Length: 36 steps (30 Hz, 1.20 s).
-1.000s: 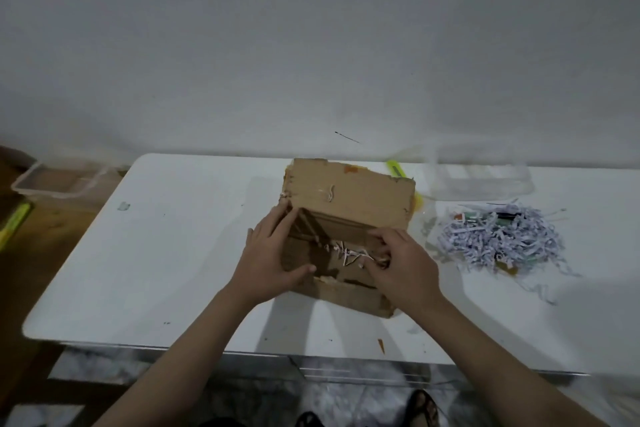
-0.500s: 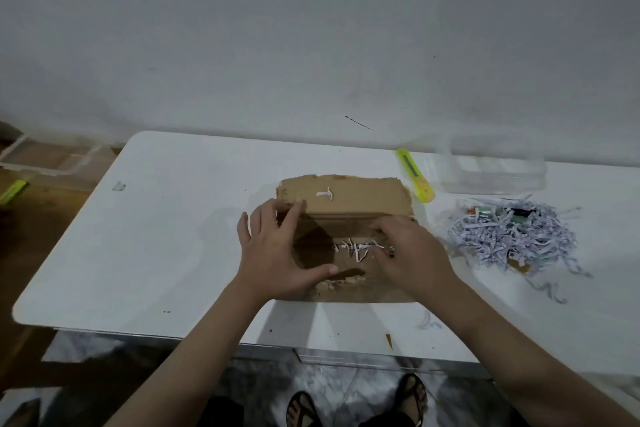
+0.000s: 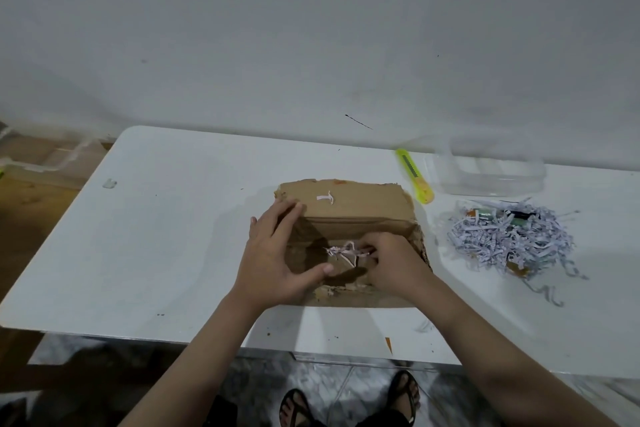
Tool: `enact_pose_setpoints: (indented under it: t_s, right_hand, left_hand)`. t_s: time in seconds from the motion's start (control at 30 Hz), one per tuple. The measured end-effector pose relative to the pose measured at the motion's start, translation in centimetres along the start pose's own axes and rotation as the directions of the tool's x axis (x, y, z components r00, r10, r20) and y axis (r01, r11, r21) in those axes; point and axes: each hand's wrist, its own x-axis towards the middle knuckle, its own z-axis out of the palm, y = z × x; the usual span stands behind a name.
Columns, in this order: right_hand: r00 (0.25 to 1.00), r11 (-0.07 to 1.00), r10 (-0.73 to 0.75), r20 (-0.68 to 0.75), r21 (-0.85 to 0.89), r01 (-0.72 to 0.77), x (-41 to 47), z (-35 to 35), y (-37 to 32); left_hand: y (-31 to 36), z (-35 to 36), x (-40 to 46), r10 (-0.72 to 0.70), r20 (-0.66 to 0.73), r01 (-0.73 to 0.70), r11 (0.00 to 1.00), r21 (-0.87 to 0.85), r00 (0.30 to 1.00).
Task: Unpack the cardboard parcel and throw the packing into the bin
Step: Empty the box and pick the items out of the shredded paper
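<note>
Head view. A cardboard box [image 3: 349, 218] lies open on the white bench [image 3: 166, 236], near the middle and towards the front edge, with its far flap folded back flat. One strip of paper [image 3: 325, 198] rests on that flap.

The left hand [image 3: 277, 260] lies over the left side of the box. Its fingers [image 3: 284, 218] are straight and spread, pressing on the left wall and flap, and the thumb reaches across the opening. The right hand [image 3: 394, 263] is inside the box at the right. Its fingers are curled and pinch a small bunch of shredded paper [image 3: 343, 251], which sits on the box floor at the centre.

To the right of the box, apart from it, a heap of shredded paper [image 3: 509, 239] lies on the bench with a few small dark and green items on top; these are too small to identify. A yellow-green utility knife [image 3: 415, 180] lies just behind the right far corner of the box. A clear plastic container [image 3: 488, 173] stands beside the knife, against the wall [image 3: 311, 45].

A second clear container [image 3: 45, 159] sits off the left end of the bench, lower down. Sandalled feet [image 3: 346, 402] show on the tiled floor below the front edge.
</note>
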Motion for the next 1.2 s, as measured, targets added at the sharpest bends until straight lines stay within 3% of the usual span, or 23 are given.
enact_pose_setpoints:
  t_s: [0.1,0.2,0.33,0.7,0.87,1.1,1.2]
  right_hand:
    - [0.997,0.995,0.014,-0.073,0.102,-0.006,0.2,-0.5,0.3]
    - [0.997,0.999,0.027,-0.076,0.044,-0.024,0.7,-0.1,-0.1]
    - [0.996,0.993,0.075,-0.054,0.098,-0.07,1.2,1.5,-1.4]
    - [0.952,0.985,0.17,-0.254,0.076,-0.155,2.5,3.2,-3.6]
    - [0.966,0.974,0.12,-0.231,0.218,-0.069,2.5,3.4,-2.8]
    - [0.98,0.977,0.071,-0.184,0.213,-0.031,2.4,2.7,-2.6]
    - [0.984,0.943,0.081,-0.158,0.332,-0.024,1.6,1.3,-2.8]
  left_hand:
    - [-0.2,0.0,0.0,0.003,0.004,-0.002,0.999,-0.038,1.0]
    - [-0.3,0.1,0.0,0.004,0.0,-0.004,0.998,-0.059,1.0]
    - [-0.3,0.2,0.0,0.005,-0.004,-0.006,0.997,-0.074,1.0]
    - [-0.1,0.5,-0.1,-0.003,-0.029,0.0,0.996,-0.093,1.0]
    - [-0.1,0.5,-0.2,-0.003,-0.055,-0.002,0.996,-0.093,0.998]
    - [0.0,0.3,-0.2,-0.01,-0.049,0.006,0.996,-0.085,0.999]
    - [0.0,0.2,-0.3,-0.006,-0.051,0.002,0.996,-0.086,0.999]
